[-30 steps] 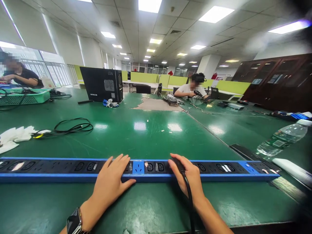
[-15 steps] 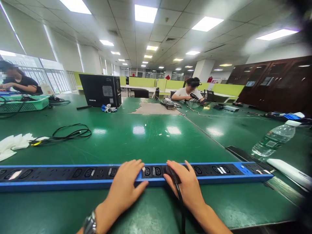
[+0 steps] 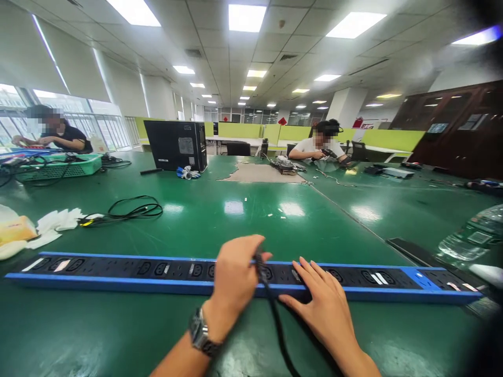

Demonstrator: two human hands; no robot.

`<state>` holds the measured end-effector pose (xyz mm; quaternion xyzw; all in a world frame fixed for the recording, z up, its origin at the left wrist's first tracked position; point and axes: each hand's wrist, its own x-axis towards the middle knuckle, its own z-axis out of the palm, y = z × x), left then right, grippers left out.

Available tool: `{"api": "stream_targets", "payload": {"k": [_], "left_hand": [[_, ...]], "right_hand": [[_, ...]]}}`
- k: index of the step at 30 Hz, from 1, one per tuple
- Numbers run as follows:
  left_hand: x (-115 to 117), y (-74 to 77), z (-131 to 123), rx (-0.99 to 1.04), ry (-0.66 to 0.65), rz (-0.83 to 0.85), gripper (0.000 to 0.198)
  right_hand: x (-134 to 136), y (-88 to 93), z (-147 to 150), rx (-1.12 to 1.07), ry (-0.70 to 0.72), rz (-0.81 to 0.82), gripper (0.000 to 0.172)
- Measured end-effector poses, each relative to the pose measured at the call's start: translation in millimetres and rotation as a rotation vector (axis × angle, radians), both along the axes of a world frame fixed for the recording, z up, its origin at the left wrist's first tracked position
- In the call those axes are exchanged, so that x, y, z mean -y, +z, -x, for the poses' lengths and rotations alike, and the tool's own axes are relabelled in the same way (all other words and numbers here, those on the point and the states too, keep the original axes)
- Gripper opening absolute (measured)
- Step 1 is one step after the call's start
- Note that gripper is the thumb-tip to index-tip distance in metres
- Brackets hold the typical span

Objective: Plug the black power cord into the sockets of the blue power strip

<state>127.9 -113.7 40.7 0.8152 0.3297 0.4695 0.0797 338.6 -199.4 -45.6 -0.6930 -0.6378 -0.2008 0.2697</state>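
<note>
A long blue and black power strip (image 3: 118, 268) with several sockets lies across the green table in front of me. My left hand (image 3: 234, 273), with a watch (image 3: 202, 331) on its wrist, is closed around the plug end of a black power cord (image 3: 277, 317) over the strip's middle. Fingers cover most of the plug, so I cannot tell whether it sits in a socket. The cord runs down toward the table's near edge. Just right of it, my right hand (image 3: 326, 296) rests on the strip, fingers spread, holding nothing.
Left on the table (image 3: 196, 209) are a coiled black cable (image 3: 135, 208), white tissues (image 3: 58, 222) and a green basket (image 3: 84, 166). A computer case (image 3: 175, 146) stands farther back. At right lie a water bottle (image 3: 473, 235) and a dark flat object (image 3: 408, 250). Two people sit across the room.
My left hand has moved right and taken hold of the cord's plug end. My right hand has let go of it and shifted right onto the strip. The view has turned slightly left.
</note>
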Motion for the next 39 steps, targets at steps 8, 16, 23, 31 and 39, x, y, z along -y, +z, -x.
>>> {"api": "stream_targets", "payload": {"k": [8, 16, 23, 31, 39], "left_hand": [[-34.1, -21.6, 169.2, -0.098, 0.181, 0.302, 0.042], [-34.7, -15.4, 173.4, -0.360, 0.002, 0.323, 0.035], [-34.5, -21.0, 184.3, -0.381, -0.030, 0.391, 0.080], [-36.9, -25.4, 185.8, -0.376, -0.069, 0.427, 0.083], [-34.3, -21.0, 183.5, -0.366, -0.012, 0.444, 0.084]], "right_hand": [[-7.7, 31.0, 4.8, -0.304, 0.019, 0.193, 0.062], [-56.5, 73.7, 140.3, -0.411, 0.529, 0.270, 0.058], [-96.0, 80.2, 209.8, -0.120, 0.773, 0.261, 0.041], [-74.6, 70.8, 166.1, -0.307, 0.681, 0.120, 0.043], [-94.7, 87.1, 223.1, -0.030, 0.714, 0.303, 0.030]]}}
